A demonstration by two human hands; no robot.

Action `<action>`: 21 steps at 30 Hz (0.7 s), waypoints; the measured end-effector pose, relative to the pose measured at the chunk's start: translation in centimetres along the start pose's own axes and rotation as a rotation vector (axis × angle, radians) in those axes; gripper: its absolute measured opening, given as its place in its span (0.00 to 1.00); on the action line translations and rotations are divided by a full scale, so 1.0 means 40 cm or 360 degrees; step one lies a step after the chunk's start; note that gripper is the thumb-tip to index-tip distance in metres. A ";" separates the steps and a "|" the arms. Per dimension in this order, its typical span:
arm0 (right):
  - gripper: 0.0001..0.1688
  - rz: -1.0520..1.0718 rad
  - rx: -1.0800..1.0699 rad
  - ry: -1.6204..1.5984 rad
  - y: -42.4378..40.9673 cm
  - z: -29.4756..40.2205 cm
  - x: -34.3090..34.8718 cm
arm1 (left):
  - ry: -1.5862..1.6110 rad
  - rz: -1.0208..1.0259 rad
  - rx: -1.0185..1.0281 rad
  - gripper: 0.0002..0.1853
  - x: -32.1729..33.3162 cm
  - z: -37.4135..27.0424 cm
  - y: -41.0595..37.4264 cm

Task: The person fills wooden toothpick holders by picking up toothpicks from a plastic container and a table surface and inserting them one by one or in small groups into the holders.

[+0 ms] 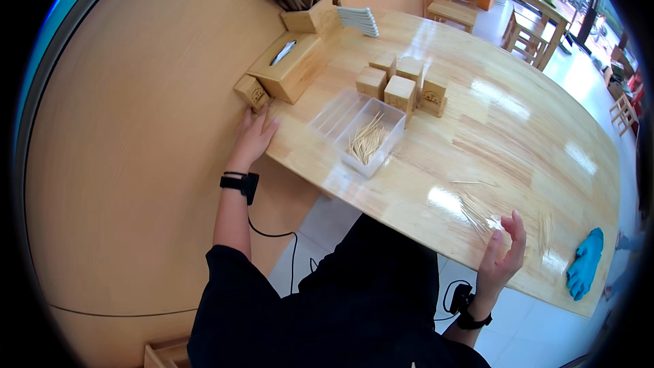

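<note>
My left hand (255, 130) is at the wall-side edge of the table, fingers apart. Its fingertips touch the lower end of a small wooden box (252, 93), which bears a dark printed mark and leans beside a wooden tissue box (288, 66). Over the near table edge, my right hand (503, 253) is raised with bent fingers and nothing visible in it. Loose wooden toothpicks (474, 212) lie just beyond it, and another small bunch of toothpicks (545, 230) lies to its right. A clear plastic container (375, 161) with its lid folded back holds many toothpicks.
Several small wooden boxes (400, 93) stand grouped behind the container. A wooden holder (311, 15) with dark chopsticks and a row of white sticks (360, 20) are at the back. A blue glove (586, 264) lies at right. A wall (127, 138) borders the left.
</note>
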State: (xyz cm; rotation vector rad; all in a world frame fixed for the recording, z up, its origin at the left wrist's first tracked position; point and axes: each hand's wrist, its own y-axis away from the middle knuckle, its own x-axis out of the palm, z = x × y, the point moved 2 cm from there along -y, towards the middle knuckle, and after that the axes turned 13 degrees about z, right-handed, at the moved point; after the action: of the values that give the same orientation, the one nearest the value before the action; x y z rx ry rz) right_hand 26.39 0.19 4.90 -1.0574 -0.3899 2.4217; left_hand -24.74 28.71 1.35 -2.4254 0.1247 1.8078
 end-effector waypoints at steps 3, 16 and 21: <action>0.27 0.0003 0.0005 -0.0008 -0.003 0.005 -0.002 | -0.0013 0.0024 -0.0052 0.39 -0.007 -0.037 0.030; 0.27 0.0003 -0.0058 0.0003 -0.009 0.020 0.002 | -0.0017 0.0099 -0.0079 0.41 0.012 -0.020 0.017; 0.27 -0.0016 -0.0086 0.0016 -0.010 0.019 0.005 | 0.0040 0.0102 -0.0089 0.39 0.010 -0.027 0.008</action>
State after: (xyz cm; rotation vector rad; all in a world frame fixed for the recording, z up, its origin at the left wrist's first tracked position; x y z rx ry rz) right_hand 25.80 0.57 5.45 -1.0878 -0.4584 2.4084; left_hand -23.63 28.23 1.27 -2.5107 0.1582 1.8312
